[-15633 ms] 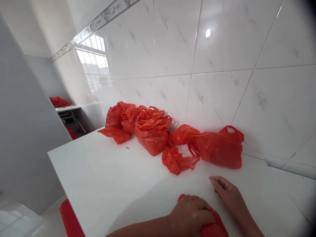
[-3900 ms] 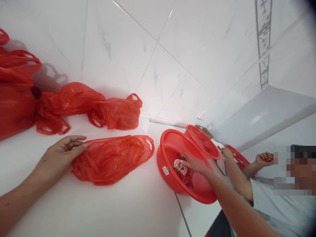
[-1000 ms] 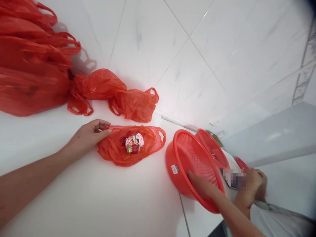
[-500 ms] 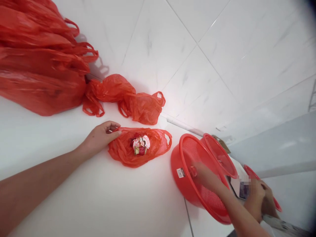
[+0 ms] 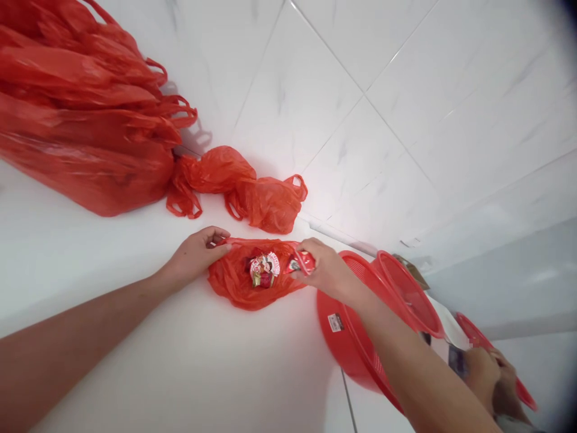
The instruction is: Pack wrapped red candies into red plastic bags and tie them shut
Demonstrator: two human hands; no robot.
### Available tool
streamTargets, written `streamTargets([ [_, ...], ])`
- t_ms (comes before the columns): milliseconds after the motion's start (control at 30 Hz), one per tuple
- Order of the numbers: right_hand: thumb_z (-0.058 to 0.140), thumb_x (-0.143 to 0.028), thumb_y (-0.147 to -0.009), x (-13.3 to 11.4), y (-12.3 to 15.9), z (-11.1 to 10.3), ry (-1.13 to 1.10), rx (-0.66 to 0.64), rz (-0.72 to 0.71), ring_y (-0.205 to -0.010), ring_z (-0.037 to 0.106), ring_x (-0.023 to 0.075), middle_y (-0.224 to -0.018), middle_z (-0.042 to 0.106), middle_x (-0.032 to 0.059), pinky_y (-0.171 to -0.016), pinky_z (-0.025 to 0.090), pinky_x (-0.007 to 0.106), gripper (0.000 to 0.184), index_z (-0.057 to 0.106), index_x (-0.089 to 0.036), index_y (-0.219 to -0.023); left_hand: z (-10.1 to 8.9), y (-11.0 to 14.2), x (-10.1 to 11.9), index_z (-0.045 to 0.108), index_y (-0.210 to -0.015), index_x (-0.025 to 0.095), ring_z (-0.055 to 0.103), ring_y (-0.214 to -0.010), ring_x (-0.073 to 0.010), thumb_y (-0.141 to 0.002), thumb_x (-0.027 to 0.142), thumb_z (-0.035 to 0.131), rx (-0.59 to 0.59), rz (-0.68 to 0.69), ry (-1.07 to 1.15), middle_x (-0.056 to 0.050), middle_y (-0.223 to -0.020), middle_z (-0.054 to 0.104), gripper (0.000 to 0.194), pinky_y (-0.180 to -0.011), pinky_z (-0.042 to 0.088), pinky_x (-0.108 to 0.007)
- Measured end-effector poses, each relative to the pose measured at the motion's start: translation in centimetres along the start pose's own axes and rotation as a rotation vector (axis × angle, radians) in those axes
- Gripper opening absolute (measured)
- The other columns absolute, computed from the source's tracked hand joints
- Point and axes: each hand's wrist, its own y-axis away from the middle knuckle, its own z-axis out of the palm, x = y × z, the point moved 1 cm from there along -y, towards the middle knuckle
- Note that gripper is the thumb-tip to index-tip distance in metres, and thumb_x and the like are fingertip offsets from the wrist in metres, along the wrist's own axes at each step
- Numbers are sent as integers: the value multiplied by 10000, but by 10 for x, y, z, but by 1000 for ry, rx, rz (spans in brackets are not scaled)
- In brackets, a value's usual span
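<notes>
Your left hand (image 5: 196,251) has its thumb and fingers closed at the near-left edge of the mouth of a thin, translucent red plastic bag (image 5: 252,299), which lies open on the smooth white table (image 5: 180,361). Your right hand (image 5: 329,270) is clamped on a small, glossy red printed packet (image 5: 307,263) above the bag's right end, beside the basket, a round red plastic one with perforated walls (image 5: 333,346). A cluster of small, shiny wrapped pieces with a round white printed face (image 5: 265,267) sits in the bag.

Handling, as judged: the bag is very light and limp, likely to slide or fold shut if let go, and its film could stretch or tear under a sharp pull. Take it by the rim, with your fingers spread. The packet looks light, with a slick wrapper; grip it across the body, firmly enough to stop slipping, without crushing whatever is inside, which is hidden.
</notes>
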Motion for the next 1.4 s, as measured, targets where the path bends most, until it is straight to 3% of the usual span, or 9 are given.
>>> streamTargets([
  [167,756,-352,-646,0,-26,26,-12,-73,29,-926,561,181,-1195,491,38,-784,453,320,676,454,-286,-1247,-1,1,1,590,-974,208,582,-769,-185,-684,481,602,-3,10,15,-21,-912,626,398,-671,465,-294],
  [233,701,-363,-717,-2,-21,22,-12,-61,22,-1032,540,196,-1263,465,38,-850,450,346,665,402,-314,-1309,-2,2,2,589,-976,206,582,-764,-185,-688,478,598,-2,11,7,-24,-910,624,396,-678,466,-300],
  [333,606,-297,-802,-4,5,8,36,-11,12,-1076,535,189,-1265,477,27,-880,464,348,500,450,-322,-1276,-2,2,3,588,-979,210,581,-783,-185,-694,478,596,-7,20,-3,-20,-923,624,391,-704,464,-302],
  [433,585,-262,-821,-1,42,2,156,35,7,-1169,490,222,-1310,457,46,-926,465,379,455,483,-311,-1262,-2,3,4,587,-988,218,583,-807,-187,-701,485,596,-9,13,-6,-16,-939,628,392,-714,461,-297],
  [700,647,-178,-752,30,135,38,514,86,45,-1310,330,340,-1418,377,134,-996,406,523,494,546,-214,-1234,-2,0,-3,587,-1016,219,583,-806,-194,-688,516,610,-6,-6,-16,-30,-967,628,443,-662,460,-283],
  [900,596,-179,-796,44,172,46,528,112,48,-1313,341,313,-1382,436,120,-990,446,481,434,550,-191,-1227,-3,6,7,574,-1042,216,554,-788,-185,-713,499,606,-8,-31,-48,-27,-971,611,435,-632,443,-267],
  [1033,556,-228,-844,51,185,43,476,174,34,-1258,427,284,-1275,540,96,-970,475,452,342,572,-215,-1186,-3,12,11,564,-1055,231,550,-760,-173,-733,504,589,3,-27,-62,-11,-965,602,422,-617,439,-258],
  [1233,490,-314,-890,50,206,41,483,305,104,-1034,591,265,-1130,612,104,-788,567,399,315,551,-237,-1189,-3,12,8,574,-1032,218,569,-749,-165,-716,507,594,36,29,-53,-16,-934,599,429,-644,461,-269],
  [1400,518,-405,-863,34,208,47,549,435,68,-880,639,303,-970,662,106,-823,519,514,314,575,-255,-1133,-2,16,5,549,-1061,212,568,-750,-151,-696,497,621,77,32,25,-18,-935,571,469,-632,475,-260],
])
